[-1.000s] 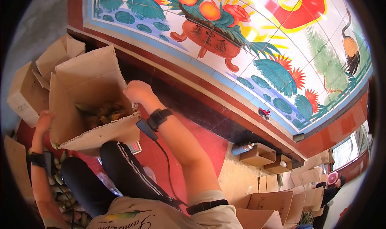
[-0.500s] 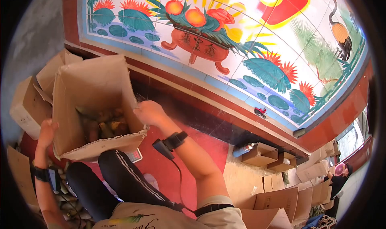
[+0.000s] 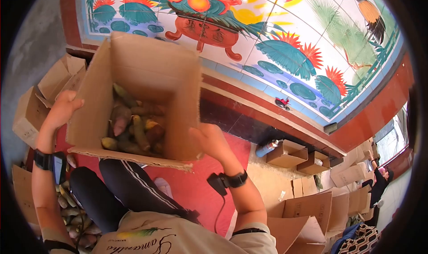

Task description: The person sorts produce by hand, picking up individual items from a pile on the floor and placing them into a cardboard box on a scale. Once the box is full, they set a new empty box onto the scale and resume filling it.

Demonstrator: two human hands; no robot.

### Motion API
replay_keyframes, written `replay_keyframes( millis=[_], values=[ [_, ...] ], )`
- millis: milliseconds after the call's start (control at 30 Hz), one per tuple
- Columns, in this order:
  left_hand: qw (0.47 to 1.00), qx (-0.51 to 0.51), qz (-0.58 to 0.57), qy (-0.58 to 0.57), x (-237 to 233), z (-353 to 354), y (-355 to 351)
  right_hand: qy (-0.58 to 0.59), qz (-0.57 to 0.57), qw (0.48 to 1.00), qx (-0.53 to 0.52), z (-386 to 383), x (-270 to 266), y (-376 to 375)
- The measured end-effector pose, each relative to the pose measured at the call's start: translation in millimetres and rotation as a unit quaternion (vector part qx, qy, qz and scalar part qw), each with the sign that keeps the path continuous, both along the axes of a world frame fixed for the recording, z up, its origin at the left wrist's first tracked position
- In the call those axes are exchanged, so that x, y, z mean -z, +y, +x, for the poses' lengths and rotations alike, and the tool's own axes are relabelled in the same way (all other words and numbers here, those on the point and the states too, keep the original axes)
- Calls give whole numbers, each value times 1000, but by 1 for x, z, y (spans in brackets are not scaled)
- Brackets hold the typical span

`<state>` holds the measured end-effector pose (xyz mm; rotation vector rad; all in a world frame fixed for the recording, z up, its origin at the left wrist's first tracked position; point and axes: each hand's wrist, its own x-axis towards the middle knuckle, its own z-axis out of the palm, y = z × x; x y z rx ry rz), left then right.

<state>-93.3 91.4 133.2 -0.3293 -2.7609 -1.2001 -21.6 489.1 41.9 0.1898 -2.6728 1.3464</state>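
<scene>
A tall open cardboard box (image 3: 186,113) is raised above my knees, its opening facing me. In it lies a pile of long, tapering produce (image 3: 140,131), some green and some pinkish-brown; I cannot make out the exact kind. My left hand (image 3: 65,108) holds the box's left side, with the thumb pointing up. Against the right side, near the lower right corner, my right hand (image 3: 210,141) grips the cardboard; its fingertips are partly hidden by the box.
More cardboard boxes (image 3: 29,116) stand at the left wall. Similar produce (image 3: 82,223) lies at lower left. A blue bottle (image 3: 266,148) and small boxes (image 3: 286,155) line the ledge. At the far right a person (image 3: 380,185) is among open boxes (image 3: 307,209).
Both hands have lifted the box up and to the right, away from the boxes at the left wall. More of its contents shows now.
</scene>
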Motion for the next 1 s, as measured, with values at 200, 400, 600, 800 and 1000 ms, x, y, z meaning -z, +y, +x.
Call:
replay_keyframes(
  millis=[200,400,600,800,1000],
  values=[
    [990,115,7,-78,17,-14,88,-50,100,989,92,79,-10,46],
    [953,237,-186,-24,66,-32,187,-63,163,960,219,154,8,81],
    [908,338,-224,-101,122,-10,244,-140,248,904,320,200,41,122],
    [886,434,-71,-149,138,-3,234,-230,343,839,352,208,101,200],
    [962,237,93,-101,119,-20,140,-264,418,807,322,172,65,242]
  ],
)
